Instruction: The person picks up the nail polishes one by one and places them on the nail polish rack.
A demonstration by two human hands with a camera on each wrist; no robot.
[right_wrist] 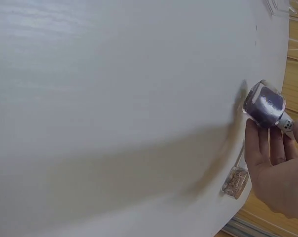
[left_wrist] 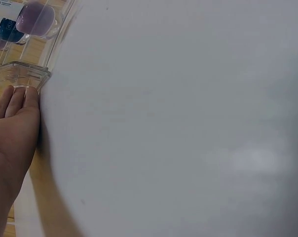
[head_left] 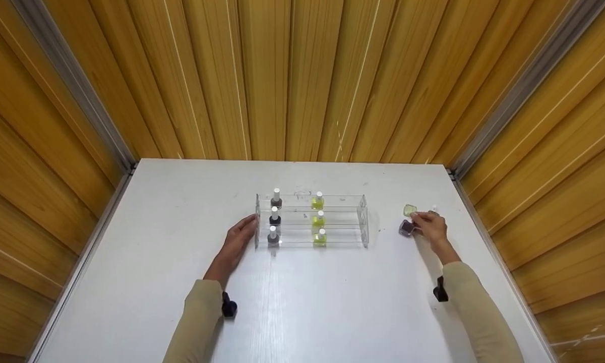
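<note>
A clear acrylic rack (head_left: 344,247) with three tiers stands mid-table. White-capped nail polish bottles fill two columns, dark ones such as the front grey bottle (head_left: 273,241) at left and yellow ones such as the front yellow bottle (head_left: 320,240) further right. My left hand (head_left: 239,237) rests its extended fingers (left_wrist: 30,98) against the rack's left end panel. Over at the right, my right hand (head_left: 432,228) pinches the white cap of a dark purple nail polish bottle (right_wrist: 265,104), glass end pointing away from the palm. Near those fingertips is a yellow-green bottle (head_left: 410,209).
A glittery brownish bottle (right_wrist: 235,182) lies on the white table (head_left: 302,312) beside the right hand, partly hidden in the head view. Wood-patterned walls (head_left: 262,80) enclose the table at the back and both sides.
</note>
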